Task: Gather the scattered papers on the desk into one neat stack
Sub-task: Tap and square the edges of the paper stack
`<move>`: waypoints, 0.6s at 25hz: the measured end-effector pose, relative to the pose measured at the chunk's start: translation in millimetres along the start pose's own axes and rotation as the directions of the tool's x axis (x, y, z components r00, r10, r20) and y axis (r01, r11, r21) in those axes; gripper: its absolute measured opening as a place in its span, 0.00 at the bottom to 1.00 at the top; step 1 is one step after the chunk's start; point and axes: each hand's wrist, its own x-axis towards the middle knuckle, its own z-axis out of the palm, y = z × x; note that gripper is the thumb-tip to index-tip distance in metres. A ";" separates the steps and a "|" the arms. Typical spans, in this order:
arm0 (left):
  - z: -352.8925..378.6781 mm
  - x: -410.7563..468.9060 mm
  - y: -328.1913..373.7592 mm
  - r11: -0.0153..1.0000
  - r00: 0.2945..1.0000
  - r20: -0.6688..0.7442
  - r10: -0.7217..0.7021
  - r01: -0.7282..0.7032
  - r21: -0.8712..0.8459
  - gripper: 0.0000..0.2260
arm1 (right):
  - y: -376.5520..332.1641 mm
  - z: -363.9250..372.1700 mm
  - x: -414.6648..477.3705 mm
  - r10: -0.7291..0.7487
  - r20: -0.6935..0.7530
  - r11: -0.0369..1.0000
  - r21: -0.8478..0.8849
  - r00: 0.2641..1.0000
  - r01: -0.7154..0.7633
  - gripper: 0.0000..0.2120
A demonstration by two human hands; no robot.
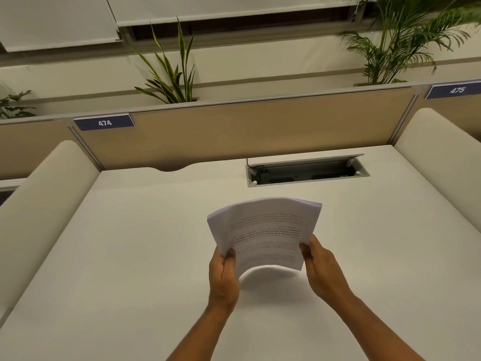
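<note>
Two bare arms come up from the bottom of the head view, at about 6 o'clock. At their ends, the left hand (224, 276) and the right hand (321, 267) hold one bundle of papers (263, 231) between them. Each hand has a side edge of the bundle. The left thumb lies on top of the sheets and the other left fingers (230, 256) curl shut around that edge. The right fingers (305, 250) are closed on the other edge the same way.

The papers are up in the air, a little past the middle of the picture and toward 12 o'clock from the hands. They do not touch the surface (130, 256). They bend up in the middle like a small hill, and a soft shadow lies under them. The far edge looks mostly even, but a few sheet ends peek out at the far left corner. The printing on the top sheet is upside down from here.

No other loose sheets show anywhere on the white surface. So I think the picking-up part is done. What seems left is to square up the edges and lay the bundle down flat as one neat stack.

Farther off, toward 1 o'clock, an open cable box (307, 170) sits in the surface, well apart from the papers. Behind it stands a tan divider wall (234, 131) with the number signs 474 and 475, and green plants rise behind that.
</note>
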 end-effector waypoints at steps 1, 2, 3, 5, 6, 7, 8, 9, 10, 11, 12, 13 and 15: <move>0.3 1.1 -2.1 1.000 1.000 0.007 -0.004 0.004 0.007 0.15 | 0.7 1.5 -1.0 0.005 0.009 1.000 0.015 1.000 -0.005 0.14; 0.6 0.7 -4.4 1.000 1.000 0.017 -0.009 0.009 0.018 0.14 | 2.1 3.7 -3.0 0.013 0.035 1.000 0.023 0.999 -0.013 0.15; 0.8 -0.5 -6.2 0.999 0.999 0.031 -0.015 0.014 0.035 0.14 | 3.5 5.7 -4.5 0.026 0.065 0.999 0.033 0.998 -0.028 0.16; -0.1 -1.8 -5.4 0.996 0.998 0.064 -0.020 0.015 0.084 0.15 | 3.6 4.4 -5.0 0.058 0.083 0.996 0.070 0.995 -0.064 0.14; -2.3 -0.3 -0.9 0.993 0.996 0.086 -0.012 0.002 0.116 0.15 | -2.5 -0.5 -3.4 0.071 0.050 0.992 0.101 0.996 -0.076 0.13; -6.3 3.2 6.8 0.986 0.993 0.116 0.010 -0.029 0.163 0.14 | -11.9 -7.9 -1.1 0.075 -0.016 0.988 0.134 0.997 -0.072 0.13; -11.3 8.6 18.8 0.970 0.987 0.153 0.043 -0.078 0.231 0.13 | -23.3 -17.5 2.4 0.067 -0.118 0.988 0.145 0.991 -0.049 0.18; -17.1 14.4 34.2 0.940 0.977 0.201 0.074 -0.135 0.313 0.12 | -37.1 -28.7 6.0 0.035 -0.245 0.992 0.124 0.969 -0.005 0.25; -22.8 20.1 51.3 0.897 0.962 0.256 0.097 -0.196 0.396 0.13 | -55.7 -41.1 9.4 -0.040 -0.375 0.997 0.052 0.926 0.064 0.30; -27.6 25.9 67.9 0.846 0.944 0.310 0.114 -0.255 0.468 0.13 | -77.4 -54.7 13.0 -0.169 -0.477 0.986 -0.071 0.862 0.154 0.33; -31.0 30.9 85.6 0.785 0.927 0.359 0.112 -0.303 0.540 0.13 | -100.9 -68.0 15.8 -0.318 -0.527 0.947 -0.211 0.788 0.242 0.34; -32.5 34.9 104.0 0.714 0.913 0.399 0.085 -0.335 0.615 0.13 | -127.8 -81.2 17.3 -0.451 -0.524 0.889 -0.336 0.723 0.311 0.35; -31.8 41.5 135.4 0.537 0.889 0.458 -0.032 -0.371 0.758 0.11 | -174.4 -98.6 19.4 -0.671 -0.343 0.705 -0.569 0.657 0.424 0.34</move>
